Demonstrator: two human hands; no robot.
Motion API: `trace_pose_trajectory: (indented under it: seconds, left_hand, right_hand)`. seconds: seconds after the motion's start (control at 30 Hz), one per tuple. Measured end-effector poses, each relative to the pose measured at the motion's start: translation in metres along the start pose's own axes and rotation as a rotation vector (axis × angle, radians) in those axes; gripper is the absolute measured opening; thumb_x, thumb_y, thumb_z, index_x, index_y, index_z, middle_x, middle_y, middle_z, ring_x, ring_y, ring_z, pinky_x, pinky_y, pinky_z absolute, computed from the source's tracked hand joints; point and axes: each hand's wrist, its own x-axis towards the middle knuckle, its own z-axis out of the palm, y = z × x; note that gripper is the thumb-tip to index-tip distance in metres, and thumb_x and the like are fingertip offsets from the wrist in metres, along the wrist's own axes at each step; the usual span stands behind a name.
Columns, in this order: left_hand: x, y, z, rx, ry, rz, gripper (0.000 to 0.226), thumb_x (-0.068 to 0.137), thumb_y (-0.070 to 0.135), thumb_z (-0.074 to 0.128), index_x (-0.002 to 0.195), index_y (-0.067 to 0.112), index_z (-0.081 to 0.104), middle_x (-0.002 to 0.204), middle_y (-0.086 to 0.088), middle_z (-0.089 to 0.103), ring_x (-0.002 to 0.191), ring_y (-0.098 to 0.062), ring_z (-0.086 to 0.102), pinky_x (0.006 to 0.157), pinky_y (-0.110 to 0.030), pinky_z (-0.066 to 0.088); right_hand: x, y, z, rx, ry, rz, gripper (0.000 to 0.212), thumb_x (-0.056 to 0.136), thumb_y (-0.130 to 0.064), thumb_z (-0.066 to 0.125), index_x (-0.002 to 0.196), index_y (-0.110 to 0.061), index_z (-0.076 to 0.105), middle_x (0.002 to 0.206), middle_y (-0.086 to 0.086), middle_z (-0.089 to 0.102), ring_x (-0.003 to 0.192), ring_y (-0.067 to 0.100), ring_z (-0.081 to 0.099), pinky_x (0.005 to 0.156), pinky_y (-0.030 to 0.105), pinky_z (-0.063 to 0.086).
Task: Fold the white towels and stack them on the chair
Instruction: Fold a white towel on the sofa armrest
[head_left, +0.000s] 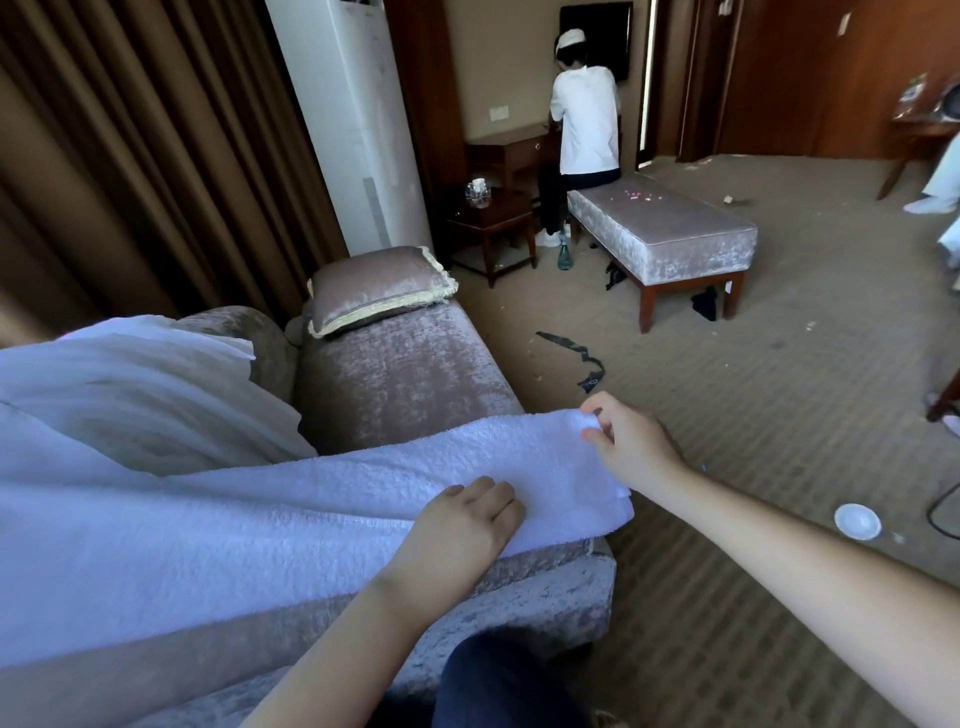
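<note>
A white towel (322, 499) lies spread across the seat of a mauve velvet chair (410, 374), running from the lower left to the chair's front right corner. My left hand (462, 530) rests flat on the towel near its front edge, fingers straight. At the towel's far right corner, my right hand (623, 436) pinches the edge between thumb and fingers. A second pile of white cloth (130, 384) lies bunched over the chair's left armrest.
A velvet cushion (379, 288) sits at the back of the chair. A person in white stands at a desk (509, 150) beyond a velvet bench (665, 228). On the carpet lie a black strap (576, 358), a green bottle (564, 257) and a white dish (857, 521).
</note>
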Motion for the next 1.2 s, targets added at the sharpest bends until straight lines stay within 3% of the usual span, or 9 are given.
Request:
trace_pose_trajectory:
  seconds: [0.07,0.13,0.23,0.33,0.57,0.7,0.8,1.03,1.2]
  left_hand:
    - [-0.003,0.002,-0.001,-0.041,0.003,0.002,0.028,0.057,0.005,0.081,0.071,0.016,0.058,0.071,0.003,0.05,0.059,-0.015,0.044,0.043,-0.026,0.033]
    - [-0.008,0.0,-0.007,-0.132,0.049,0.004,0.009,0.085,0.021,0.063,0.077,0.017,0.063,0.075,0.004,0.055,0.063,-0.015,0.05,0.047,-0.024,0.039]
    - [-0.013,-0.019,-0.024,-0.238,0.139,-0.128,0.026,0.094,0.023,0.045,0.089,0.012,0.067,0.083,0.0,0.062,0.072,-0.02,0.059,0.055,-0.03,0.049]
    - [-0.023,-0.062,-0.032,-0.145,0.213,-0.378,0.033,0.094,0.028,0.042,0.093,0.008,0.069,0.087,-0.005,0.064,0.077,-0.027,0.061,0.06,-0.036,0.052]
    - [-0.087,-0.127,-0.036,0.018,-0.144,-0.745,0.059,0.092,0.048,0.029,0.118,0.011,0.068,0.124,-0.007,0.066,0.113,-0.03,0.061,0.095,-0.044,0.047]
    - [-0.114,-0.118,-0.031,0.003,-0.056,-0.859,0.055,0.093,0.043,0.028,0.104,0.014,0.074,0.11,-0.003,0.071,0.107,-0.026,0.063,0.093,-0.041,0.044]
    - [-0.111,-0.112,-0.028,0.077,-0.037,-0.86,0.048,0.093,0.036,0.034,0.098,0.012,0.075,0.102,-0.004,0.073,0.1,-0.027,0.066,0.086,-0.041,0.045]
    - [-0.129,-0.113,-0.042,-0.112,0.22,-0.775,0.033,0.093,0.029,0.04,0.096,0.013,0.07,0.102,0.002,0.071,0.094,-0.023,0.062,0.089,-0.041,0.046]
    - [-0.2,-0.154,-0.066,0.174,0.239,-0.799,0.028,0.089,0.023,0.041,0.082,0.013,0.065,0.091,0.001,0.069,0.097,-0.025,0.06,0.096,-0.051,0.041]
  right_hand:
    - [-0.003,0.002,0.004,-0.107,-0.065,0.008,0.021,0.097,-0.02,0.051,0.118,-0.018,0.054,0.079,-0.001,0.055,0.07,0.018,0.051,0.053,0.029,0.034]
    - [-0.007,0.0,0.006,-0.233,-0.056,-0.001,0.026,0.096,-0.014,0.049,0.121,-0.02,0.054,0.104,-0.003,0.053,0.092,0.018,0.051,0.064,0.027,0.035]
    - [-0.012,-0.02,0.008,-0.236,0.133,-0.172,0.031,0.096,-0.007,0.048,0.125,-0.015,0.056,0.128,-0.002,0.049,0.116,0.021,0.044,0.089,0.031,0.04]
    - [-0.013,-0.06,0.022,-0.152,0.186,-0.399,0.03,0.097,-0.015,0.046,0.125,-0.012,0.06,0.132,0.0,0.054,0.12,0.017,0.041,0.096,0.037,0.042]
    - [-0.005,-0.124,0.074,-0.204,-0.046,-0.433,0.079,0.09,-0.061,0.009,0.143,-0.014,0.044,0.151,0.0,0.039,0.139,0.02,0.036,0.114,0.039,0.027]
    - [-0.004,-0.117,0.087,-0.251,0.051,-0.425,0.074,0.092,-0.061,0.02,0.118,-0.012,0.068,0.118,0.001,0.069,0.108,0.023,0.063,0.098,0.039,0.044]
    - [-0.005,-0.117,0.089,-0.299,0.08,-0.423,0.067,0.096,-0.057,0.022,0.108,-0.013,0.072,0.105,-0.002,0.073,0.096,0.022,0.068,0.09,0.038,0.049]
    - [-0.018,-0.175,0.101,-0.129,0.098,-0.537,0.046,0.095,-0.04,0.034,0.116,-0.013,0.065,0.12,0.001,0.065,0.112,0.021,0.059,0.097,0.04,0.045]
    - [-0.034,-0.265,0.147,0.012,0.032,-0.724,0.039,0.092,-0.037,0.041,0.107,-0.014,0.068,0.112,-0.004,0.066,0.108,0.014,0.054,0.09,0.026,0.04]
